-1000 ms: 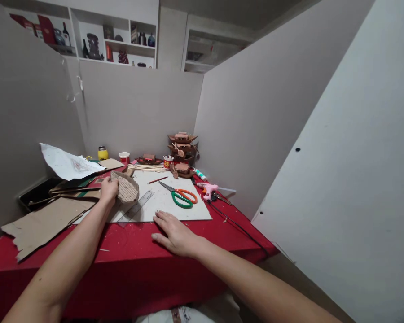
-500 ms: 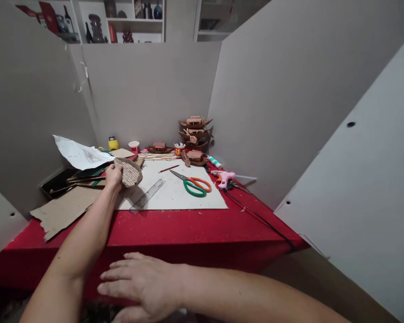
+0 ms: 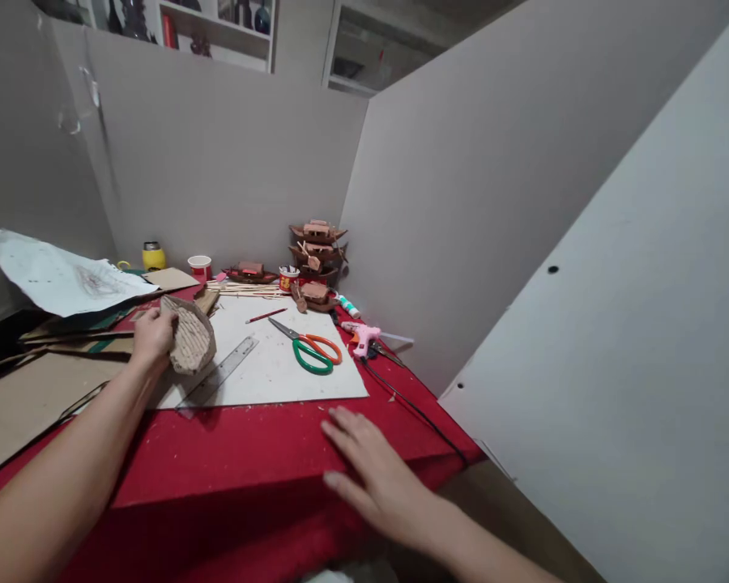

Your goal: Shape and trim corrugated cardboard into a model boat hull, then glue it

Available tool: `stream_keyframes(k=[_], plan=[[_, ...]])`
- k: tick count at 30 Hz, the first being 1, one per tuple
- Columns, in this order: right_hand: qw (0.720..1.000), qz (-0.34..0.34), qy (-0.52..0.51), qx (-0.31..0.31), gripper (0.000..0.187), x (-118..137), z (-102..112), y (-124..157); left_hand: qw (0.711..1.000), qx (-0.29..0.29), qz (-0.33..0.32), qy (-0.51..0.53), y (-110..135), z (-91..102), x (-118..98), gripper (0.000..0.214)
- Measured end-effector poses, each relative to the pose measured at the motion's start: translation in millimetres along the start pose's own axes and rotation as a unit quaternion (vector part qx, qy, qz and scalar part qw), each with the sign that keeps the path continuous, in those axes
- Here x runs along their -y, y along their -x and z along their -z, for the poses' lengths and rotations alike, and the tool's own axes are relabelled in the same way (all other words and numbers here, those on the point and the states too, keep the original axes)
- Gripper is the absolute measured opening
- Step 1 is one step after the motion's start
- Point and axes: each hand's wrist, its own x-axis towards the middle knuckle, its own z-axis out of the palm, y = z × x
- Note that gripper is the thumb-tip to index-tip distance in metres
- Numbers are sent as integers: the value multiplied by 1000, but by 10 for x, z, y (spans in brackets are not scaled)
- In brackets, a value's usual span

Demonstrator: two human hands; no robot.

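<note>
My left hand [image 3: 153, 334] grips the edge of a torn piece of corrugated cardboard [image 3: 191, 336], its ridged side facing me, held up over the left part of a white board [image 3: 267, 385]. With fingers apart and nothing in them, my right hand [image 3: 377, 478] hovers at the front edge of the red-covered table [image 3: 231, 453]. On the board lie scissors [image 3: 309, 346] with one green and one orange handle, a clear ruler [image 3: 219, 374] and a red pencil [image 3: 266, 315]. Cardboard sheets [image 3: 42, 389] lie beneath and beside my left forearm.
Small model boats [image 3: 317, 253] are stacked at the back, with thin sticks [image 3: 246, 289] beside them. A pink glue gun [image 3: 363, 338] trails its black cord [image 3: 416, 409] along the right side. Grey partitions [image 3: 231, 154] enclose the table. Paper [image 3: 66, 271] covers the left pile.
My right hand has moved right and up from low in front of the table to its front edge. The view has swung right; my left hand still holds the cardboard.
</note>
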Motion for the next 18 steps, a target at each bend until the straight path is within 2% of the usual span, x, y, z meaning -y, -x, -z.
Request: stream_keyframes(k=[3,4,5,8,10,12,14,16,18], plan=[[977,183,-76,78,53,175,95,-30,999,39,24,-2,106,-55,6,6],[969,211,-102,83,51,209,157,-82,998,48,30,-3,140,-79,8,8],[971,199,-118,58,47,209,230,-150,998,54,36,-3,173,-103,9,8],[989,98,-97,-56,38,-21,465,-410,995,79,55,-11,260,-173,-6,13],[994,-4,-56,-97,40,-313,606,-585,991,114,68,-23,321,-218,-37,16],[985,-122,-2,-121,39,-627,718,-736,985,153,77,-32,393,-268,-83,21],[964,-240,51,-106,40,-905,788,-862,978,185,89,-43,474,-329,-131,26],[941,-329,40,-74,43,-1125,805,-973,974,201,96,-48,554,-396,-163,29],[932,-355,27,-70,46,-1291,769,-1078,964,242,104,-42,621,-457,-167,27]])
